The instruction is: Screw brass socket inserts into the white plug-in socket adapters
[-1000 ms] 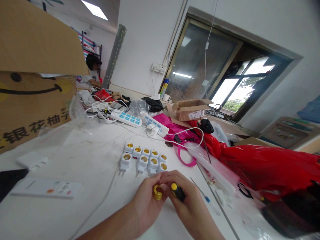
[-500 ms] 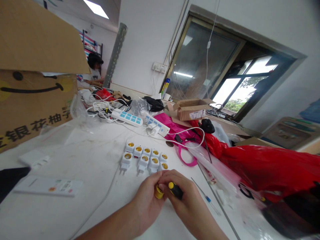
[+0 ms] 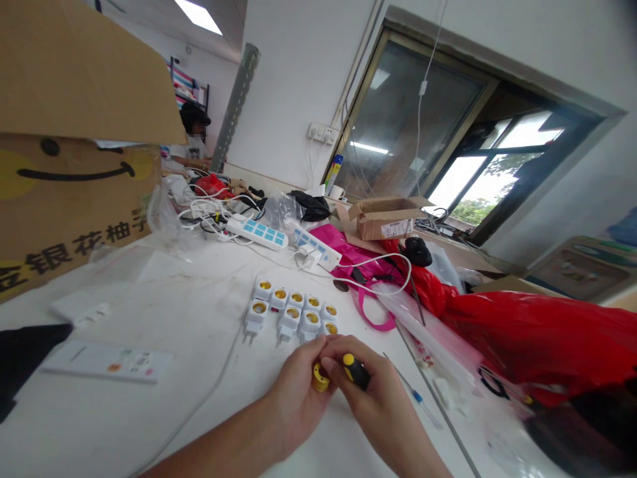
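Note:
My left hand point(image 3: 298, 395) is closed around a small round yellow socket piece point(image 3: 319, 381), held just above the white table. In my right hand point(image 3: 382, 392) is a screwdriver point(image 3: 355, 372) with a black and yellow handle; its shaft and tip are hidden by the fingers. The fingers of both hands meet over the yellow piece. Just beyond them stand white plug adapters point(image 3: 289, 320) with yellow round faces, set close together in two rows. My hands cover part of the nearest ones on the right.
Right of my hands lies a thin tool with a blue part point(image 3: 417, 396). White power strips point(image 3: 259, 232), a pink bag point(image 3: 343, 252), red plastic point(image 3: 542, 338) and an open carton point(image 3: 381, 227) lie behind. A large cardboard box point(image 3: 89, 199) stands left; a person point(image 3: 195, 129) is beyond it.
The view has shifted slightly, so the whole scene sits a little further right. Both hands keep their grip on the yellow piece and the screwdriver, with hardly any visible movement.

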`<action>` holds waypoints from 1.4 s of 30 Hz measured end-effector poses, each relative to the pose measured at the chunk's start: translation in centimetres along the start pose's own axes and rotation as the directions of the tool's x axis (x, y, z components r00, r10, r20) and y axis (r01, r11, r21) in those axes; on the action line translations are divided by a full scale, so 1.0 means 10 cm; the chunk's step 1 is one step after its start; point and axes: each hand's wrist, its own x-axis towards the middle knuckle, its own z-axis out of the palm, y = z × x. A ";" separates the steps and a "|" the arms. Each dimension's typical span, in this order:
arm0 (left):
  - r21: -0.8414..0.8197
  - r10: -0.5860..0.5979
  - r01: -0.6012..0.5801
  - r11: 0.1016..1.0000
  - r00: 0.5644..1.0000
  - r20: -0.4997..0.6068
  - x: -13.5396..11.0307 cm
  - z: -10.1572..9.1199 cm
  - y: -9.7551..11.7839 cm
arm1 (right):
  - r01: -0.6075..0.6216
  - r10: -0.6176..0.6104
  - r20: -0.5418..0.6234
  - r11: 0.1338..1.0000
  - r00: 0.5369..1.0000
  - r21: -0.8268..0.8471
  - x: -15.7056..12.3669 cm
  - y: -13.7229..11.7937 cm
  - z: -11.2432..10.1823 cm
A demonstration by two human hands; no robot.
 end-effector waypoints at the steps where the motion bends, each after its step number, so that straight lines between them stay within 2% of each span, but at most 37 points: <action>1: 0.001 -0.006 0.006 1.000 1.000 -0.003 0.00 0.00 0.00 | -0.016 0.017 -0.005 1.000 1.000 0.007 0.00 0.00 0.01; 7: 0.020 -0.066 0.067 0.998 0.998 -0.011 -0.04 0.04 0.04 | -0.118 0.119 -0.007 0.993 0.993 0.027 -0.02 0.02 0.07; 12: 0.024 -0.067 0.068 0.997 0.998 -0.020 -0.06 0.05 0.05 | -0.119 0.119 -0.034 0.993 0.992 0.012 -0.04 0.03 0.09; 19: 0.007 -0.073 0.073 0.997 0.995 -0.066 -0.08 0.10 0.13 | 0.033 -0.035 -0.023 0.998 0.999 -0.062 -0.11 0.04 0.11; 23: -0.022 -0.091 0.090 0.996 0.992 -0.092 -0.08 0.10 0.17 | 0.154 -0.177 -0.146 0.976 0.973 -0.153 -0.22 0.08 0.21; 26: -0.046 -0.095 0.090 0.995 0.989 -0.114 -0.06 0.09 0.16 | 0.189 -0.221 -0.228 0.970 0.948 -0.153 -0.30 0.12 0.32; 29: -0.057 -0.099 0.092 0.994 0.985 -0.142 -0.03 0.07 0.14 | 0.165 -0.184 -0.214 0.981 0.959 -0.106 -0.33 0.15 0.38; 33: -0.038 -0.112 0.108 0.993 0.985 -0.133 -0.01 0.04 0.11 | 0.068 -0.075 -0.141 0.996 0.987 -0.056 -0.26 0.13 0.34; 38: -0.010 -0.075 0.074 0.997 0.991 -0.110 0.01 -0.01 0.10 | 0.083 -0.078 -0.146 0.996 0.986 0.029 -0.12 0.06 0.21; 42: 0.016 -0.058 0.060 0.998 0.993 -0.104 0.00 -0.02 0.10 | -0.035 0.046 -0.126 0.995 0.991 0.092 -0.11 0.05 0.16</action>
